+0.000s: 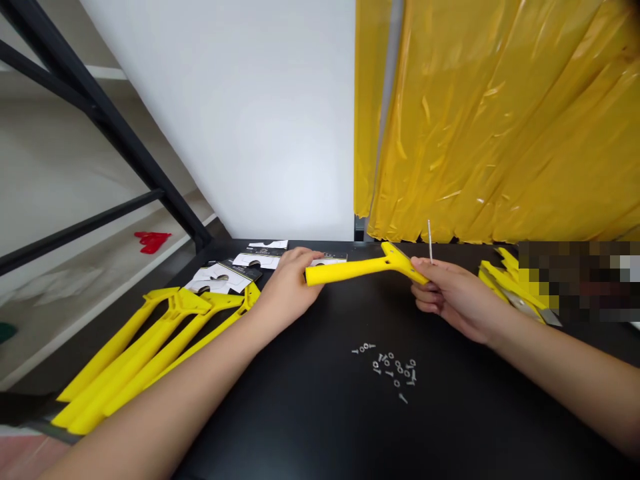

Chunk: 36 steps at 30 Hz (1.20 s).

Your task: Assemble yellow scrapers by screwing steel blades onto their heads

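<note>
My right fingers (425,298) are closed on the wide, forked head of a yellow tool (350,269), which I hold just above the counter (300,420), its handle lying roughly level toward my left. A thin metal rod (429,240) sticks up from the same hand. My left fingers (299,256) are curled at the handle's far end; I cannot tell whether they grip it. Below and nearer me, loose screws (403,399) and small rings (400,369) lie scattered. Along the counter's left edge rest four similar yellow handles (131,360), with printed cards (213,277) beyond them toward the back edge. More yellow pieces (515,288) lie beyond my right forearm, toward the back right.
</note>
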{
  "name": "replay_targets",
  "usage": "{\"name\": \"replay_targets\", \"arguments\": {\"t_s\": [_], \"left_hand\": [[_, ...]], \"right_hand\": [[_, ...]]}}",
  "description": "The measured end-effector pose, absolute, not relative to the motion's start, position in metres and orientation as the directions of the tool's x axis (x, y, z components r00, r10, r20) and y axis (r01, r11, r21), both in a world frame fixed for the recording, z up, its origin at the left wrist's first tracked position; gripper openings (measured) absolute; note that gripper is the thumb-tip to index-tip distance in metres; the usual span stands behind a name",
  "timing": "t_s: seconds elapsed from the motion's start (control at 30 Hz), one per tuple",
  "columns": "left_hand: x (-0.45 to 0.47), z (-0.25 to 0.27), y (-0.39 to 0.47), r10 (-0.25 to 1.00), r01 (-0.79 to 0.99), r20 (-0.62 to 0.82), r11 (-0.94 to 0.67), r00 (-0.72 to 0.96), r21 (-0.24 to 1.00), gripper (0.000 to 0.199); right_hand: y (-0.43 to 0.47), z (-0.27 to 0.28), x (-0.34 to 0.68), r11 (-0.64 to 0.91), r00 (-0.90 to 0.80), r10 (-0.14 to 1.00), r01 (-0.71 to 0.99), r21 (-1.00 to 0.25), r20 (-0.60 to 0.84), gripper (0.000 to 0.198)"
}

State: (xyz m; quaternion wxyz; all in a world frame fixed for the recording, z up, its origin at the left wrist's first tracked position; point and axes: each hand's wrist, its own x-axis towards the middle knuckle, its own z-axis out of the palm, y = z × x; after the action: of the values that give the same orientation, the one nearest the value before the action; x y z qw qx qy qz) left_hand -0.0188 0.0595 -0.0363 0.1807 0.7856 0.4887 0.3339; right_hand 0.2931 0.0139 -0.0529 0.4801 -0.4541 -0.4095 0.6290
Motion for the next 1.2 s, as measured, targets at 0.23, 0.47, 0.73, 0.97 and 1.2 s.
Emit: {"name": "replay_targets", "arguments": {"t_s": [0.23,0.47,0.73,0.97,1.2], "left_hand": [[-0.021,-0.051,0.078,0.911,0.741,0.303,-0.406,0.28,0.534,0.04],[-0.023,-0.05,0.082,0.912,0.753,0.302,-0.401,0.276,0.522,0.046],[-0.023,-0.049,0.079,0.899,0.72,0.33,-0.43,0.287,0.545,0.061],[-0.022,-0.049,0.073,0.82,0.546,0.471,-0.57,0.327,0.614,0.051],[-0.013,-0.049,0.061,0.751,0.356,0.576,-0.66,0.323,0.661,0.039]], "right_hand": [[0.013,-0.059,0.291,-0.19,-0.066,0.982,-0.301,-0.934,-0.178,0.055],[0.014,-0.065,0.296,-0.182,-0.032,0.983,-0.351,-0.918,-0.183,0.03],[0.021,-0.058,0.317,-0.193,0.077,0.968,-0.379,-0.905,-0.238,0.024],[0.002,-0.048,0.322,-0.128,0.209,0.954,-0.368,-0.921,-0.216,0.034],[-0.012,-0.061,0.316,-0.067,0.309,0.937,-0.299,-0.952,-0.163,0.064]]}}
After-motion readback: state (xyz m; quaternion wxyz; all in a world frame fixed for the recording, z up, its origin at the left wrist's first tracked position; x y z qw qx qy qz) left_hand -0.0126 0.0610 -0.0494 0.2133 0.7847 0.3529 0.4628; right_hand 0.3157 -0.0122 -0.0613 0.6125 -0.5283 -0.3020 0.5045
